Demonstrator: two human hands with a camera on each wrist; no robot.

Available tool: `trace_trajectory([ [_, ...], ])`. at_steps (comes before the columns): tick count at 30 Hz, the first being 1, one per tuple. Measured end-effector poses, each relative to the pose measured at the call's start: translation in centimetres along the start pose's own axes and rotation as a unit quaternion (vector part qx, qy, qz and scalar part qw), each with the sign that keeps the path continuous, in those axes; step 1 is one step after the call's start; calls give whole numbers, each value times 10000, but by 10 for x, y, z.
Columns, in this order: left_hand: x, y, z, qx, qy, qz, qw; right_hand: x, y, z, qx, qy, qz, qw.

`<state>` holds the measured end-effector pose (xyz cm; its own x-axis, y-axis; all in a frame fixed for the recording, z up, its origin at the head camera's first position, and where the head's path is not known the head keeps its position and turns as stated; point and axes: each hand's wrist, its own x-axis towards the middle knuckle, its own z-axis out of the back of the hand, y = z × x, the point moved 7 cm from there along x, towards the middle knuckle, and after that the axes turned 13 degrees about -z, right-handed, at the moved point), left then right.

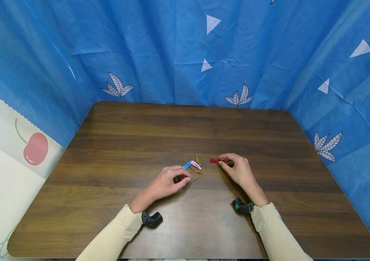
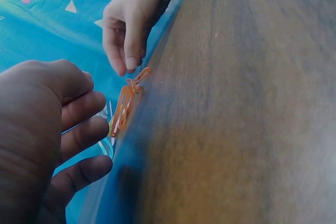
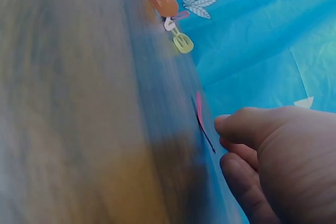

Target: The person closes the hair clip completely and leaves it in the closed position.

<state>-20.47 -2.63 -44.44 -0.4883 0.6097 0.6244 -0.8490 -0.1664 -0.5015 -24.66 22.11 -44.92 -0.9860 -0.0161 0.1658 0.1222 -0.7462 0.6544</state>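
A red hair clip (image 1: 214, 160) lies on the table right at the fingertips of my right hand (image 1: 237, 168). In the right wrist view the clip (image 3: 200, 113) appears just beyond the thumb and fingers, which are slightly bent; whether they touch it I cannot tell. My left hand (image 1: 168, 180) hovers with loosely bent fingers beside several hair clips, nothing seen between them. These are orange clips (image 1: 198, 174), a blue clip (image 1: 187, 165), a pink clip (image 1: 196, 165) and a yellow clip (image 1: 197, 160). In the left wrist view the orange clips (image 2: 124, 109) overlap, partly hiding others.
The brown wooden table (image 1: 185, 127) has rounded corners. Blue patterned curtain (image 1: 159, 54) hangs along its back and right side, and pale cloth with a cherry print (image 1: 36, 148) at the left. Dark wrist cameras (image 1: 151, 219) sit at both cuffs.
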Motion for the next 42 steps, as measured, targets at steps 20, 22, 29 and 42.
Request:
trace_trajectory([
  [20, 0, 1, -1, 9, 31, 69, 10000, -12, 19, -17, 469, 527, 745, 9947],
  [22, -1, 2, -1, 6, 40, 75, 10000, -13, 22, -20, 528, 613, 801, 9935],
  [29, -1, 1, -1, 7, 74, 64, 10000, -17, 30, -25, 612, 813, 1089, 9888],
  [42, 0, 0, 0, 31, 118, 100, 9999, -20, 32, -35, 594, 1205, 977, 9861],
])
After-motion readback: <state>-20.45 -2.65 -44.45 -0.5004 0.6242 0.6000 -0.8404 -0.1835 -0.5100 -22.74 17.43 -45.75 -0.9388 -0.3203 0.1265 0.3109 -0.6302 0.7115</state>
